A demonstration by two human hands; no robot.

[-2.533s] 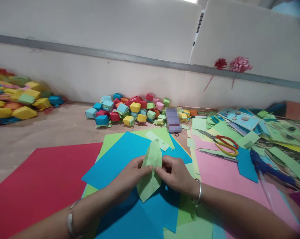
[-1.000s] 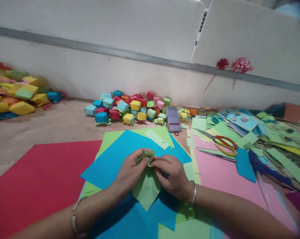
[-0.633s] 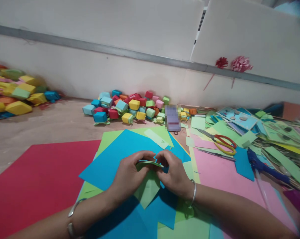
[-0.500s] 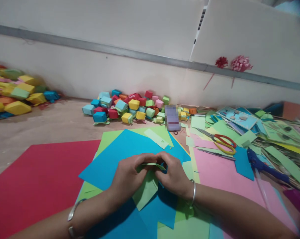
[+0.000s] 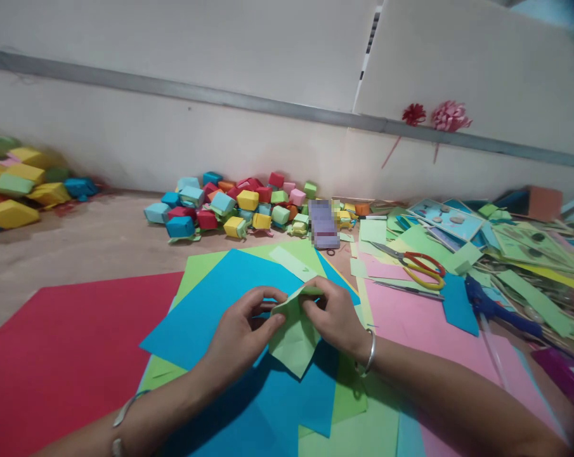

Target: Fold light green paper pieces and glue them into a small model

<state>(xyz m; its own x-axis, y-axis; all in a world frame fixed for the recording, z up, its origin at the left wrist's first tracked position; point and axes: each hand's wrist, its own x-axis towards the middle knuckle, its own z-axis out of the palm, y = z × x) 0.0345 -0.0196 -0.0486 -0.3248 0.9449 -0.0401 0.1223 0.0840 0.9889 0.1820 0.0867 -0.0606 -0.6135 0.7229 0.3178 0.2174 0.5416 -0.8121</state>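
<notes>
Between my hands is a creased piece of light green paper [image 5: 295,339], its pointed lower corner hanging down toward me. My left hand [image 5: 243,327] pinches its left edge between thumb and fingers. My right hand [image 5: 332,314] grips its upper right edge, where the paper is folded over. Both hands are just above a blue paper sheet [image 5: 205,304], which lies over green sheets [image 5: 194,266]. A small pale green strip [image 5: 291,263] rests beyond my fingers.
A red sheet [image 5: 77,343] lies left. Folded paper boxes [image 5: 220,203] are heaped by the wall, beside a phone [image 5: 323,225]. On the right are scissors [image 5: 422,266], a blue glue gun [image 5: 500,308], pink paper [image 5: 405,324] and scattered scraps.
The green paper has been tilted up and opened out, so more of its face shows. My hands have moved slightly apart along its edges. The camera view has shifted a little right.
</notes>
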